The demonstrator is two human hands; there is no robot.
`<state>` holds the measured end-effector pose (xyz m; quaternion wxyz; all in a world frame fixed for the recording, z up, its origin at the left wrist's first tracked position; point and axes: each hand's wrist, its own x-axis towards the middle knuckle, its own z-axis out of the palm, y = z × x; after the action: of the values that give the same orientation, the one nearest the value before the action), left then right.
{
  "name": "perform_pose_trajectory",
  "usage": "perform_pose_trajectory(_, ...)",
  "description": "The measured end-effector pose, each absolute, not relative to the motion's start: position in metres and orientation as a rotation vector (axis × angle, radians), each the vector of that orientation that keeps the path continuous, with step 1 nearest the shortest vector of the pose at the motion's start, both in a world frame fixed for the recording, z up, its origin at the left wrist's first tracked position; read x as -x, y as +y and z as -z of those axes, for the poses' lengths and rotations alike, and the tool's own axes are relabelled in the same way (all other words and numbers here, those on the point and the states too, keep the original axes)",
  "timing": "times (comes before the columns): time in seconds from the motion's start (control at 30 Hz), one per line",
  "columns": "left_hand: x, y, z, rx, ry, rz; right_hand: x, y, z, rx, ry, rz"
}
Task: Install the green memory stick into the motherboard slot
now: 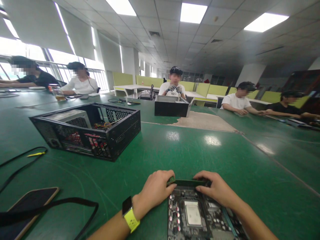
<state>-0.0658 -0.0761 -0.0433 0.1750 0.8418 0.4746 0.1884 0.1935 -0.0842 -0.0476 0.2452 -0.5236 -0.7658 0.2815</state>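
Note:
A computer motherboard [200,216] lies on the green table [190,150] right in front of me. A long green memory stick [190,182] sits along the board's far edge. My left hand [155,190], with a watch on a yellow-green strap at the wrist, is closed on the stick's left end. My right hand [217,190] presses with closed fingers on its right end. Both thumbs and fingertips pinch the stick from above.
An open black computer case [87,131] stands to the left. A phone [27,208] and black cables [22,160] lie at the near left. Another case [172,106] stands before a person opposite. Several other people sit around the tables.

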Motion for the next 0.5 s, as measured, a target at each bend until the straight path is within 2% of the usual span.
perform_pose_trajectory(0.2,0.083,-0.061,0.032,-2.233,1.332,-0.588,-0.178,-0.102,0.023,1.428,-1.94,-0.406)
perform_pose_trajectory(0.3,0.1,-0.045,0.037,-2.222,1.459,-0.56,-0.141,-0.129,0.023,1.41,-2.074,-0.381)
perform_pose_trajectory(0.5,0.124,-0.024,0.062,-2.228,1.581,-0.435,-0.089,-0.163,0.108,1.29,-2.409,-0.462)
